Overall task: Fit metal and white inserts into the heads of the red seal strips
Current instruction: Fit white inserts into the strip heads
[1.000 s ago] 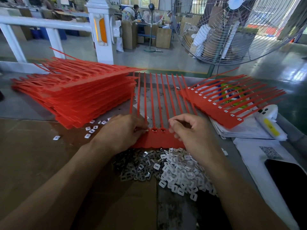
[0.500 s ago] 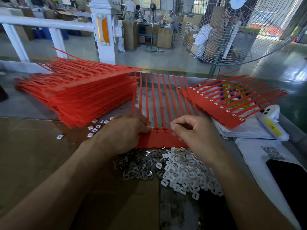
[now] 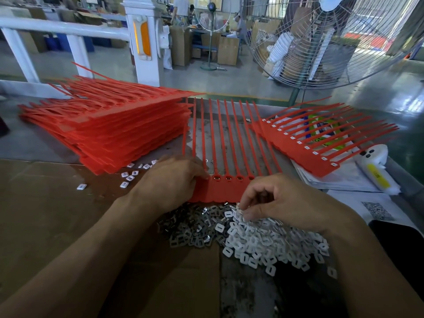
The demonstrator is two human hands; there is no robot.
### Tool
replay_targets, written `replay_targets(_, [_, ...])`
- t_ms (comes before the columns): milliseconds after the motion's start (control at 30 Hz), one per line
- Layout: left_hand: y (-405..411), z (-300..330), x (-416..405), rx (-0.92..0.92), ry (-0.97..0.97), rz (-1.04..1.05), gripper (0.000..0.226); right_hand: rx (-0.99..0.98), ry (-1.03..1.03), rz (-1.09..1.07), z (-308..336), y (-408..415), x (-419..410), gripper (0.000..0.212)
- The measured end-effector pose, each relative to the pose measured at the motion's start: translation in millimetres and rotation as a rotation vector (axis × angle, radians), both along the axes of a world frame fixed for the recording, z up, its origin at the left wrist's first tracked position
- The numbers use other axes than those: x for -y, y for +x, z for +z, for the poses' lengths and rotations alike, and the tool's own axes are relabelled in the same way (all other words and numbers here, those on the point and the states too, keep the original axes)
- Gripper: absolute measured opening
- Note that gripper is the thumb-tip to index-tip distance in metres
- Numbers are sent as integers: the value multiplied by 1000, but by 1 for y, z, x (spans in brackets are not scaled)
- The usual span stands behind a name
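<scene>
Under my hands I see a matt red plastic strip sheet (image 3: 226, 188), smooth-faced. Near my right hand (image 3: 282, 203) lie matt white plastic square inserts (image 3: 263, 244); nearer my left hand (image 3: 169, 182), shiny grey metal inserts (image 3: 188, 230). The surface (image 3: 46, 214) is dull brown cardboard.

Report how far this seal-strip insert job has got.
Done: the strip set on the right shows white inserts in its heads. In hand: the left hand rests on the middle strip set, whose visible heads hold metal inserts only, while the right hand pinches pieces at the white insert pile. Left: the tall red stack; its heads are hard to read from here.
</scene>
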State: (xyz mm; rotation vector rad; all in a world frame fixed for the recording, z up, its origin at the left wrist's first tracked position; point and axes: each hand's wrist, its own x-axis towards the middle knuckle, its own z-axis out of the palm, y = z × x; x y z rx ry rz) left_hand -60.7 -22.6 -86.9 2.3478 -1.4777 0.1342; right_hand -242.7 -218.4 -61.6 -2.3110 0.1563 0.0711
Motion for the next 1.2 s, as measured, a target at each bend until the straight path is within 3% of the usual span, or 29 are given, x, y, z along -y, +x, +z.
replay_targets(233, [-2, -2, 2, 38, -16, 13, 37, -36, -47, 32, 1, -1, -2, 9])
replay_targets(433, [-10, -1, 6, -4, -108, -64, 28, 39, 113, -79, 1, 1, -3, 6])
replay_targets(733, [-25, 2, 13, -168, -276, -269, 14, 73, 312, -249, -2, 4, -3, 9])
replay_targets(900, [-33, 2, 14, -391, -389, -236, 27, 177, 556, -381, -11, 16, -15, 12])
replay_targets(1200, [-35, 4, 15, -258, -469, -172, 15, 270, 699, -424, -18, 28, -28, 11])
